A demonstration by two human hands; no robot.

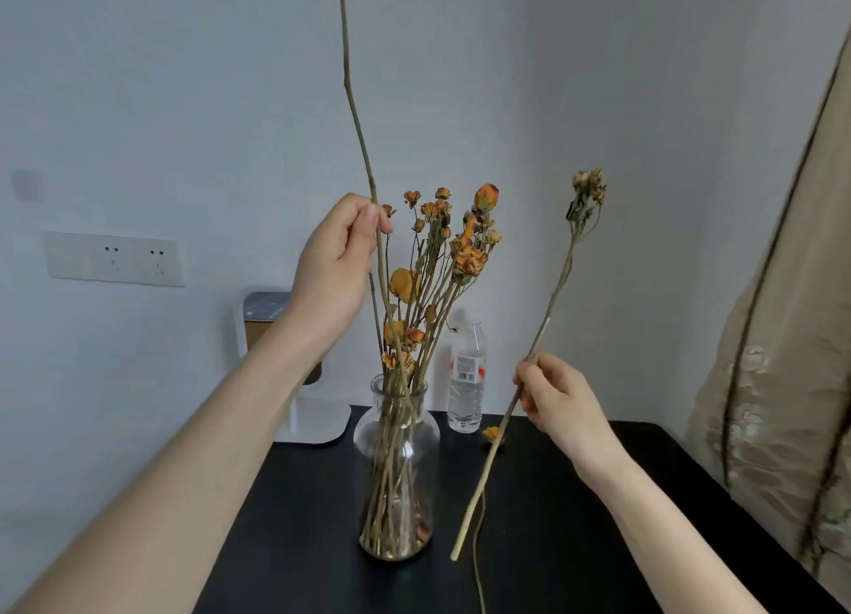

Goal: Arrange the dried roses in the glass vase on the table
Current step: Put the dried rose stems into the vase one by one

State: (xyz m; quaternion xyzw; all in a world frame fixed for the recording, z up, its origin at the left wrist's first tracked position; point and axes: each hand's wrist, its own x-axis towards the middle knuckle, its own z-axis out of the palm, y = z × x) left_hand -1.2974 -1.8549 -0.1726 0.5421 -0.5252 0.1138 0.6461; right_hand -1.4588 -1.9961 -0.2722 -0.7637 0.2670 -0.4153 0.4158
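Observation:
A clear glass vase stands on the black table and holds several dried orange roses. My left hand pinches a very long bare stem above the vase; its top runs out of the frame and its lower end goes down into the vase neck. My right hand, to the right of the vase, grips a pale dried rose stem tilted upward, its brownish flower head at the top and its cut end near the table.
A plastic water bottle stands behind the vase. A loose orange petal lies on the table beside it. A white device sits at the back left by the wall. A beige curtain hangs at the right.

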